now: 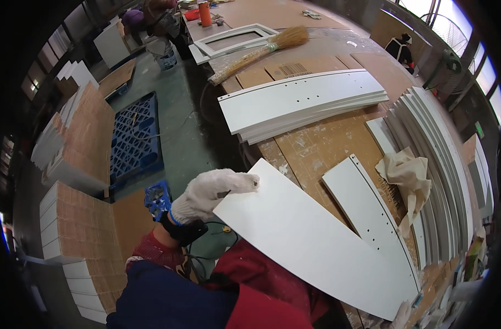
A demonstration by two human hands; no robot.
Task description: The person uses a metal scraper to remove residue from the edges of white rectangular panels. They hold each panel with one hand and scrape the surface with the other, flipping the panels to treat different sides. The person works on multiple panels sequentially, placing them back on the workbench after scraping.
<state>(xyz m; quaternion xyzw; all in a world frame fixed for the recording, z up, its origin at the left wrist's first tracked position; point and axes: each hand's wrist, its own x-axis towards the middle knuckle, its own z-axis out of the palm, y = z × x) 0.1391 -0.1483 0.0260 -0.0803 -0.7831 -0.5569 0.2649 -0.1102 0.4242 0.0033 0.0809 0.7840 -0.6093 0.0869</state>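
no readable text, only small, illegible dark print (295, 69) on the tabletop cardboard (328, 64)

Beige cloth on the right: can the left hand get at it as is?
Probably not: the left hand has its grip on the white panel, and the cloth lies beyond it across the table. Nothing appears to cover the cloth, though.

Two gloved hands (220, 189) (403, 316), one held panel (311, 241), one broom (269, 49), one cream cloth (406, 174), one orange container (204, 15)
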